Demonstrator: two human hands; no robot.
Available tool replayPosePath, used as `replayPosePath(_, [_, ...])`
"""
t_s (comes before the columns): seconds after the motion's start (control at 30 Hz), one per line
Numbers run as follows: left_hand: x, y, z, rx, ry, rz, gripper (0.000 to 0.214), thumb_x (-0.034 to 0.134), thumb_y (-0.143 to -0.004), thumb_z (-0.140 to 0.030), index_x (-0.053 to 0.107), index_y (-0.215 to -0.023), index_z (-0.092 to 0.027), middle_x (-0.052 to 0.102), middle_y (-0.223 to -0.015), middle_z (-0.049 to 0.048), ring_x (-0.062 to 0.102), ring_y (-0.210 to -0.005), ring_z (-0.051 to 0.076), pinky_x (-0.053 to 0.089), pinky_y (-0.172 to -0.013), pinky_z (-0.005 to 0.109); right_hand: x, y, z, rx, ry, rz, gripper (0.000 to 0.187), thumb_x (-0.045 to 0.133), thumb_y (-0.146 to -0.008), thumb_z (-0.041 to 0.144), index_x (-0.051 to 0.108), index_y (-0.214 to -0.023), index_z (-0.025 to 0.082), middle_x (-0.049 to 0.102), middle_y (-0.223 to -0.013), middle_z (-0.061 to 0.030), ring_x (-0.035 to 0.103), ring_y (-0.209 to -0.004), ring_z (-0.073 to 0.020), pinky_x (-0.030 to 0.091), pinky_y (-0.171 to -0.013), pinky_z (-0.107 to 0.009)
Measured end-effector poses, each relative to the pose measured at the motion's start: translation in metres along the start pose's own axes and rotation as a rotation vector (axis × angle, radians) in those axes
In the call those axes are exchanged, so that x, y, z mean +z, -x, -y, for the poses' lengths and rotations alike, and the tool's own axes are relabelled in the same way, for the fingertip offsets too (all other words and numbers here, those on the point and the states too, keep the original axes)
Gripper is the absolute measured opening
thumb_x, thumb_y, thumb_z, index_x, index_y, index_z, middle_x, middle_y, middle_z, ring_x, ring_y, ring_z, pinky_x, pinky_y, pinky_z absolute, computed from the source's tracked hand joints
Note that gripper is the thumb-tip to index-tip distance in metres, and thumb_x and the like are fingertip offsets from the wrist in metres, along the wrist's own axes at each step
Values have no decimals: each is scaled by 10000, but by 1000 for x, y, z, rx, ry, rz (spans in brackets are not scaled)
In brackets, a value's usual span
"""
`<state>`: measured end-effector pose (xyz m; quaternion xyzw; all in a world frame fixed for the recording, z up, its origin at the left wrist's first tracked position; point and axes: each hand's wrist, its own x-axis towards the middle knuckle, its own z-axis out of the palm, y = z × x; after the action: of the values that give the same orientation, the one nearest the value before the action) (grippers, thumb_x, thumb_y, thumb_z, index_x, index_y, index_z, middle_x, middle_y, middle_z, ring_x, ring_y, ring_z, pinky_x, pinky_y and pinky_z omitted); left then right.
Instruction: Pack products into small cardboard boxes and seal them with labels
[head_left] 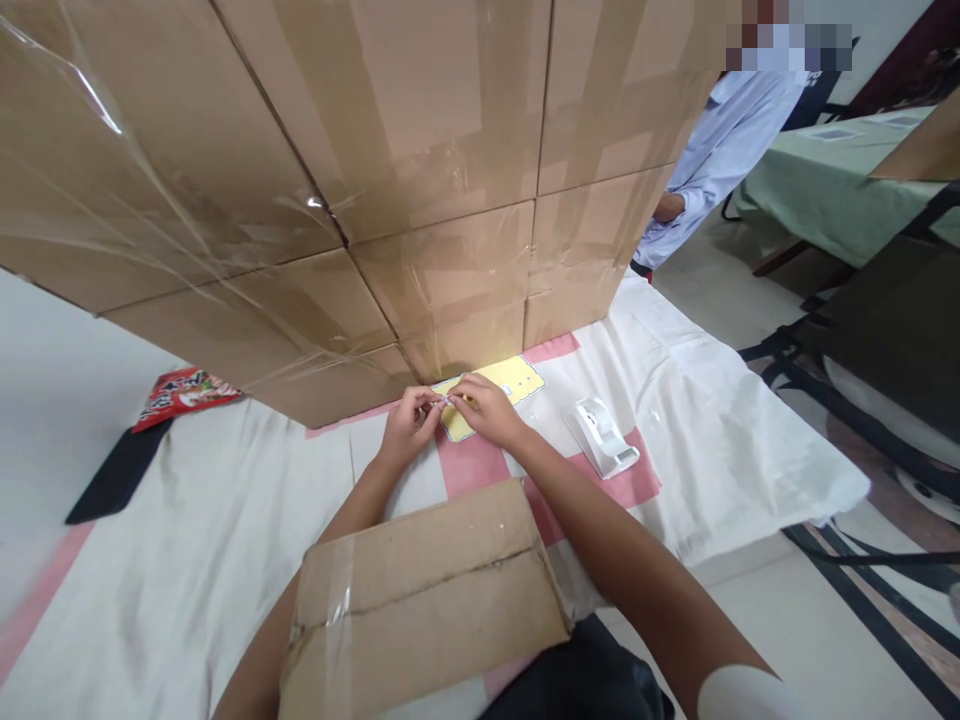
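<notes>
My left hand and my right hand meet at the foot of the box stack, fingertips pinched together on a tiny pale piece. It is too small for me to name. Beneath them lies a yellow sheet with a scalloped edge, partly covered by my right hand. A white tape dispenser rests on the cloth to the right of my right forearm. Close to me, between my forearms, is a brown cardboard box with a strip of clear tape on it.
Stacked taped cartons form a wall right behind my hands. A red snack packet and a black flat object lie at the left. At the right stand a person in a light shirt, a green-covered table and a dark chair.
</notes>
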<state>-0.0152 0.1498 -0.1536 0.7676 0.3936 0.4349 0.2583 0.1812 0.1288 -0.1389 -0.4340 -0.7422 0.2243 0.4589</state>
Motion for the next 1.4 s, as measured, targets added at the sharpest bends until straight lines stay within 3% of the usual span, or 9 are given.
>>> replayPosePath(0.17, [-1, 0, -3, -64, 114, 36, 338, 636, -956, -454, 558, -1170, -203, 754, -969, 73, 631, -701, 129, 421, -591, 238, -1, -2, -1, 206, -287, 25, 221, 518, -976, 265, 594, -780, 195, 591, -731, 9, 551, -695, -141, 433, -683, -268])
replayPosePath(0.27, [-1, -1, -5, -102, 190, 49, 317, 595, -978, -495, 593, -1101, -203, 749, -945, 63, 646, -732, 138, 463, -642, 253, -1, -3, -1, 233, -325, 25, 235, 534, -967, 302, 586, -763, 196, 576, -713, 15, 538, -680, -135, 419, -667, -263])
replayPosePath(0.43, [-2, -7, -9, -154, 283, 103, 432, 625, -921, -618, 657, -878, -189, 692, -779, 25, 608, -661, 135, 485, -641, 267, 0, -2, 0, 162, -256, 70, 221, 530, -974, 311, 614, -805, 196, 607, -729, 13, 530, -678, -133, 409, -662, -261])
replayPosePath(0.63, [-4, -11, -13, -201, 348, 125, 480, 660, -882, -652, 642, -802, -179, 628, -699, 0, 541, -614, 117, 451, -611, 255, 2, -1, 0, 75, -161, 100, 238, 514, -994, 281, 610, -790, 204, 634, -784, -7, 558, -723, -149, 437, -727, -286])
replayPosePath(0.73, [-4, -11, -13, -219, 381, 138, 486, 662, -881, -655, 629, -785, -180, 611, -671, -6, 512, -578, 109, 429, -583, 252, 2, 0, 2, 86, -94, 87, 153, 554, -1002, 313, 669, -988, 214, 639, -854, -20, 558, -734, -159, 450, -735, -295])
replayPosePath(0.83, [-5, -11, -13, -232, 411, 139, 477, 667, -885, -646, 624, -785, -182, 614, -666, -5, 505, -564, 107, 421, -574, 253, 1, 2, 6, 58, -10, 39, 200, 590, -1004, 321, 661, -1171, 235, 626, -920, -34, 562, -755, -164, 455, -739, -298])
replayPosePath(1.03, [-7, -12, -13, -234, 451, 135, 460, 706, -868, -626, 647, -775, -179, 586, -616, -15, 500, -564, 110, 420, -598, 264, 4, 4, 9, -73, 98, -3, 203, 523, -1042, 258, 712, -973, 230, 628, -955, -51, 603, -834, -162, 450, -749, -287])
replayPosePath(1.4, [-4, -13, -17, -261, 493, 79, 454, 719, -852, -630, 626, -759, -195, 565, -592, -25, 477, -539, 102, 395, -559, 246, 8, 6, 1, -244, 111, -76, 180, 539, -1030, 204, 694, -941, 225, 610, -899, -30, 587, -765, -139, 459, -680, -256])
